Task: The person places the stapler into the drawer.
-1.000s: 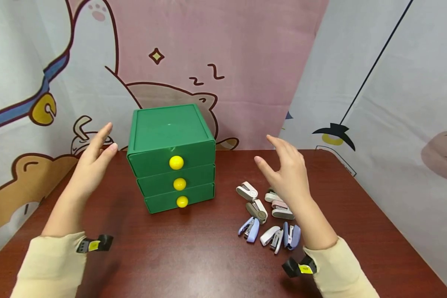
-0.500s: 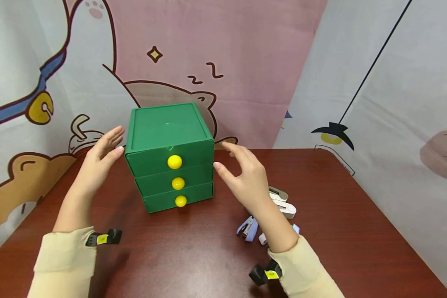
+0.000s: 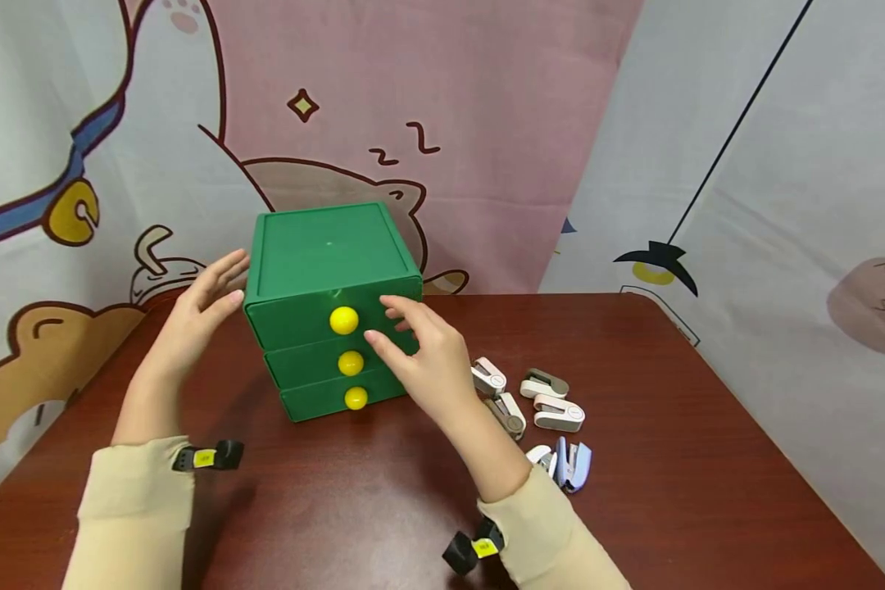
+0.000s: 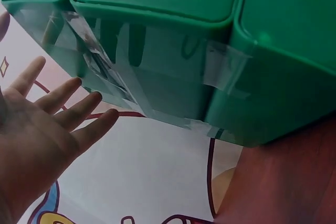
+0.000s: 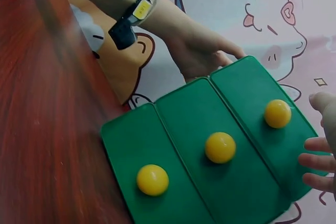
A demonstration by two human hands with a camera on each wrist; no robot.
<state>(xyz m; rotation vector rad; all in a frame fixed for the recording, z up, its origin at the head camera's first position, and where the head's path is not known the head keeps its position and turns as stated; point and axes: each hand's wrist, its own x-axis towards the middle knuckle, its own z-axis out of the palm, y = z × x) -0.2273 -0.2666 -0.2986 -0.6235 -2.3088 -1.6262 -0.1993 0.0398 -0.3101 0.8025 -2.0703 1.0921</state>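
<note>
Pulling the top knob (image 3: 344, 320) could drag the green drawer unit (image 3: 328, 250), near the far-left corner of the tabletop (image 3: 678, 426), if your straight-fingered left hand (image 3: 195, 315) doesn't brace it; your loosely curved right hand (image 3: 431, 360) grips nothing.

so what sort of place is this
Probably an indoor tabletop filming setup: cartoon-print cloth hangs behind a reddish-brown table, and black wrist cameras are in view.
</note>
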